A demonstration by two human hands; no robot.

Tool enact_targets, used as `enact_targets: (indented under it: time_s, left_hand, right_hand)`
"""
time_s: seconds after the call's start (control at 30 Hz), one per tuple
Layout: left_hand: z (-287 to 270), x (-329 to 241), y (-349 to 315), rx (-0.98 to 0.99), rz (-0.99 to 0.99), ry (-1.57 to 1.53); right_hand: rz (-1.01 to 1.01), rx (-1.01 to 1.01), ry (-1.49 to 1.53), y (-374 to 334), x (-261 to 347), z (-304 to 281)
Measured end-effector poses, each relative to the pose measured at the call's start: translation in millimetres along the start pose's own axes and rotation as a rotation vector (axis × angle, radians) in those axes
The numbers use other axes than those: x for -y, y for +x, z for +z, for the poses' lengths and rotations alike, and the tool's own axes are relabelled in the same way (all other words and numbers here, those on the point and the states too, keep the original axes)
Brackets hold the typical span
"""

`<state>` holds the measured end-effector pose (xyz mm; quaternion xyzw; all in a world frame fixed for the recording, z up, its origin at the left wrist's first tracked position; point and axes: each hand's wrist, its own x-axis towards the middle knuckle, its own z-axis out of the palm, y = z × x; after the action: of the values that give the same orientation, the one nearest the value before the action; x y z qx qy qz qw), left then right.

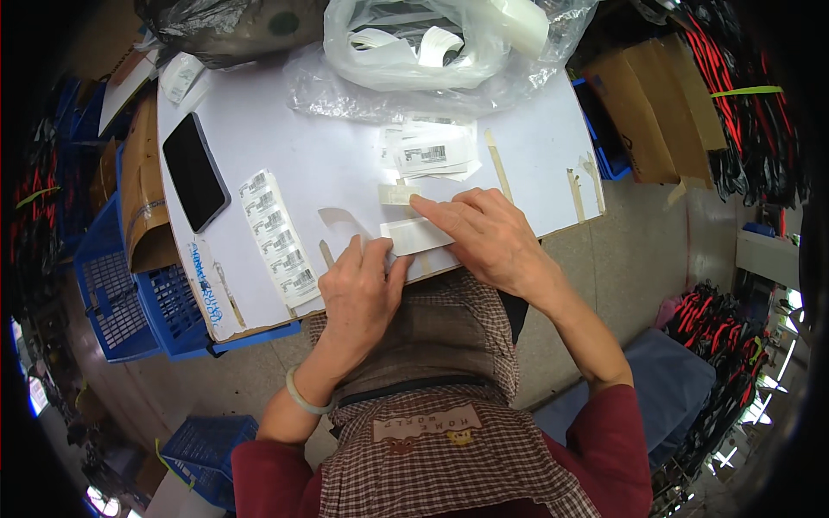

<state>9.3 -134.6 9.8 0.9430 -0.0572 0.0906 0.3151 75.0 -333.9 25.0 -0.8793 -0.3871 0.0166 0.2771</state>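
Observation:
My left hand (361, 289) is closed at the table's near edge, its fingertips pinching a white paper strip (416, 236). A thin curled piece of paper (337, 217) rises beside those fingers. Just to the right, my right hand (492, 242) bends over the strip, fingers drawn together. Its leading fingertip presses the edge of a small cream label (397, 195); the palm covers the strip's right end. Beyond both hands lies a loose pile of printed white labels (429, 154). A sheet of barcode labels (278, 237) lies flat to the left of my left hand.
A black phone (197, 173) rests on the white tabletop (319, 155). At the back stand a clear plastic bag (389, 76) holding paper rolls and a dark bag (233, 30). Blue crates (121, 281) flank the left side; a cardboard box (652, 112) is at right.

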Motion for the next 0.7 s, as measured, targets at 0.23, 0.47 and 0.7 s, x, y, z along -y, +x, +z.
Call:
enact_targets:
  time_s: [0.23,0.47,0.7]
  left_hand:
    - [-3.9,3.6,-1.8,0.033,-0.036,-0.064]
    - [-21.3,5.2,28.5,0.306,-0.535,-0.419]
    - [-9.1,10.6,30.2,0.315,-0.426,-0.224]
  right_hand:
    - [-0.029,-0.009,-0.02,1.0,-2.0,-0.5]
    - [-0.009,0.001,-0.019,0.6,-0.8,-1.1]
    - [0.206,-0.141,0.4,0.6,14.6,-21.3]
